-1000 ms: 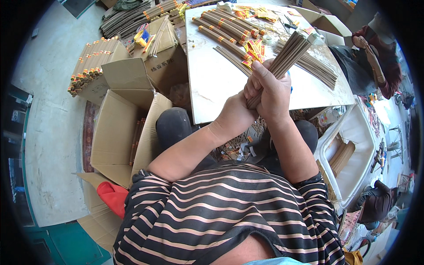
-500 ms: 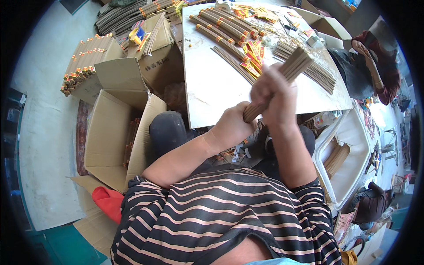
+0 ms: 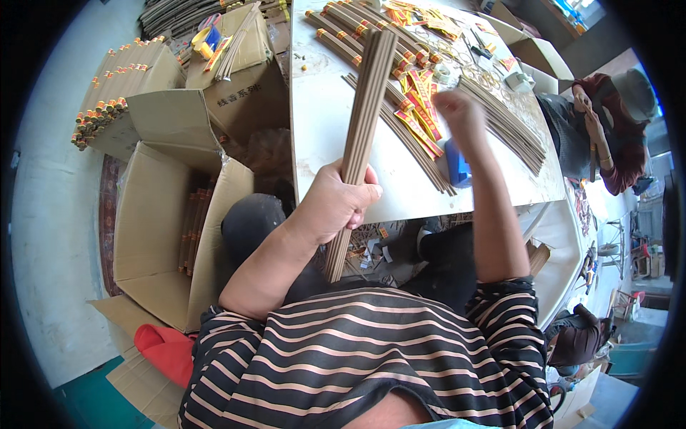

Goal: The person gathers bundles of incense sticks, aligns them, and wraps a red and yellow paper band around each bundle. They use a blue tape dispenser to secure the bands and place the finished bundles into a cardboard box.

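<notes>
My left hand [image 3: 336, 204] is closed round a bundle of brown incense sticks [image 3: 368, 107], held nearly upright in front of the table's near edge. The bundle's lower end drops below my fist, over my lap. Above the table, my right hand [image 3: 462, 120] is apart from the bundle, its fingers curled and smeared by motion; whether it holds anything does not show. Close to it lie red and yellow paper labels [image 3: 421, 118] and a row of loose incense sticks [image 3: 504, 121]. A blue object [image 3: 457, 166], partly hidden by my right forearm, sits at the table edge.
Wrapped incense bundles [image 3: 336, 46] lie on the white table [image 3: 321, 107]. An open cardboard box [image 3: 153, 236] at left holds several bundles; more are stacked on another box [image 3: 118, 79]. A white tub [image 3: 557, 250] stands at right, near a seated co-worker [image 3: 607, 121].
My right hand has left the bundle and moved up and right toward the labels. My left hand has turned the bundle from slanting to nearly upright and shifted it left.
</notes>
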Available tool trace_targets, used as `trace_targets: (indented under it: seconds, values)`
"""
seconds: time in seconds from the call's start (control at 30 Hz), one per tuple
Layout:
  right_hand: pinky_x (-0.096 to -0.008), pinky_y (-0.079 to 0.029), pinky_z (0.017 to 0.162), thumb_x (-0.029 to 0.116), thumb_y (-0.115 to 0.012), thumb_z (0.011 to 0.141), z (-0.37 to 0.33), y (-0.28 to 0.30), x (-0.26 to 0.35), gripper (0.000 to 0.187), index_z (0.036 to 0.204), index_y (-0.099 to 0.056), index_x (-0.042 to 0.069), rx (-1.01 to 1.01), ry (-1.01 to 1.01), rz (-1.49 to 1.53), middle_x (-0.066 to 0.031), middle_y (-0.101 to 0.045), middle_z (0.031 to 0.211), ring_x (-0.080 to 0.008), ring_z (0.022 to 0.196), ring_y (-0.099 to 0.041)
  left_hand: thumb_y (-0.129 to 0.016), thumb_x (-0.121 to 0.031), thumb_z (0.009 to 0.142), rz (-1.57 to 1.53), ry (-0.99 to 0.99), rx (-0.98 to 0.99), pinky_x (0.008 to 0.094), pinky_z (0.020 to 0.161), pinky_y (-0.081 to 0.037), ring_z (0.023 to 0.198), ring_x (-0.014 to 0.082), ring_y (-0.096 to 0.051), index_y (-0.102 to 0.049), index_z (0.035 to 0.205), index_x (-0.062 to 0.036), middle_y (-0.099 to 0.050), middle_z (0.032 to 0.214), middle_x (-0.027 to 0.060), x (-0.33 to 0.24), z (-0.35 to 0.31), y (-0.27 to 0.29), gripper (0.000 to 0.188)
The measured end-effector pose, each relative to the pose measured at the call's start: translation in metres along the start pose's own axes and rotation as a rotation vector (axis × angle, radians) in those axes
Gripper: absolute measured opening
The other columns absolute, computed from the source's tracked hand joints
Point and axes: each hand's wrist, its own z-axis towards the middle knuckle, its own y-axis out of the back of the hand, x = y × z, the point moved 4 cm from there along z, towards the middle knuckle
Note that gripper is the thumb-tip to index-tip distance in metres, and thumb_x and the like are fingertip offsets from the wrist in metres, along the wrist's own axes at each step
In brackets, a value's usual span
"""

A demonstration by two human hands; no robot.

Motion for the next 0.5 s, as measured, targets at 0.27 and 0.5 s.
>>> trace_targets:
  seconds: [0.27,0.5]
  values:
    - [-0.0381,-0.044,0.081,0.027,-0.065,0.076,-0.010,-0.070,-0.039,0.027,0.094,-0.064,0.006,0.336,-0.193,-0.461,-0.0155,-0.060,0.102,-0.0308,0.095,-0.056,-0.059,-0.002,0.078,-0.188,0.054,-0.001,0.0223,0.037,-0.034,0.037,0.0073,-0.038,-0.050,0.081,-0.0032,-0.042,0.053,-0.0009,0.006,0.032,0.040,0.009]
    - [-0.0384,-0.047,0.067,0.022,-0.065,0.076,-0.006,-0.075,-0.052,0.020,0.084,-0.063,0.003,0.318,-0.190,-0.199,-0.0181,-0.063,0.074,-0.0326,0.072,-0.062,-0.059,-0.003,0.079,-0.209,0.091,0.018,0.0221,0.036,-0.033,0.037,0.0074,-0.039,-0.050,0.080,-0.0037,-0.042,0.053,-0.0011,0.015,0.043,0.050,0.009]
